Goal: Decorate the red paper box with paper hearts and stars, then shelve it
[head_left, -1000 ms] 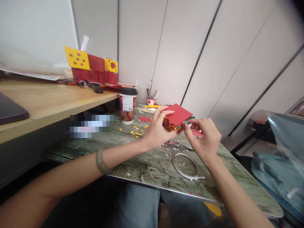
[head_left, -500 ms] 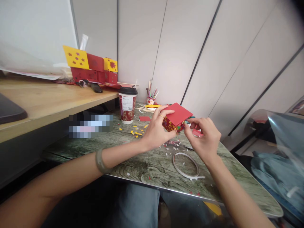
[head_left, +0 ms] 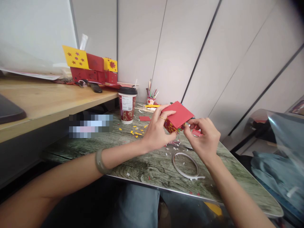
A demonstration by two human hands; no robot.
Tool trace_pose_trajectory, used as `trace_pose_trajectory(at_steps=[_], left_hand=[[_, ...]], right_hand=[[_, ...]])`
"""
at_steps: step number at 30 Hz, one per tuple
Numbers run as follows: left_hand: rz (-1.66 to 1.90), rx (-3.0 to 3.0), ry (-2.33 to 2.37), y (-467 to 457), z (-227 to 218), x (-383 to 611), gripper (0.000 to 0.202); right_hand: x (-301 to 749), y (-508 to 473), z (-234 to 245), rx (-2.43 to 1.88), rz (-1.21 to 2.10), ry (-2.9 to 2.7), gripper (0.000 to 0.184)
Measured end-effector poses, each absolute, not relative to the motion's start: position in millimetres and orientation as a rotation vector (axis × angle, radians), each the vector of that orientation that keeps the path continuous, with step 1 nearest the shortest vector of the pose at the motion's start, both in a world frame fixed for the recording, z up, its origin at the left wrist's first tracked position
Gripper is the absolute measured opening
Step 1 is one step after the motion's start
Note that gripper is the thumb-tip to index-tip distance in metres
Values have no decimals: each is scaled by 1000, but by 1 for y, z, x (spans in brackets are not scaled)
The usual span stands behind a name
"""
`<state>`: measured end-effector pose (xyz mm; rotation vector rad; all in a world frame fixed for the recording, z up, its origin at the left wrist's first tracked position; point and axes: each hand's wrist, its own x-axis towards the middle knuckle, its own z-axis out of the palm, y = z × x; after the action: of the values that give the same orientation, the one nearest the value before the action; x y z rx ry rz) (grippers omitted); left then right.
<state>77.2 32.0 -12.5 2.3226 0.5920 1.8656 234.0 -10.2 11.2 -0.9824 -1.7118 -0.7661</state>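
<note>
Box (head_left: 179, 114), red-topped: above table (head_left: 152, 169), clasped in left hand (head_left: 157, 132), thumb at lower edge. Right hand (head_left: 205, 136): thumb and forefinger near box's right corner, pinch unclear. Tape roll (head_left: 174, 162): on table.

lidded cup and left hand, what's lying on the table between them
In the head view, scattered yellow pieces and, farther back, a flat red piece lie between the lidded cup and the left hand.
</note>
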Motion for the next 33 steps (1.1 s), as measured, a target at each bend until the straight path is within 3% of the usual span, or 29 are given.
trace_pose_trajectory(at_steps=[10, 17, 25, 33], left_hand=[[1849, 2290, 619, 30, -12, 78, 56], [1679, 1992, 585, 45, -8, 75, 42], [1654, 2122, 668, 41, -8, 76, 47], [1632, 2148, 658, 40, -8, 75, 47]], right_hand=[[234, -9, 10, -974, -813, -1688, 6], [235, -13, 14, -954, -762, -1686, 1], [234, -10, 12, -1091, -868, -1674, 13], [235, -9, 11, -1124, -875, -1693, 12]])
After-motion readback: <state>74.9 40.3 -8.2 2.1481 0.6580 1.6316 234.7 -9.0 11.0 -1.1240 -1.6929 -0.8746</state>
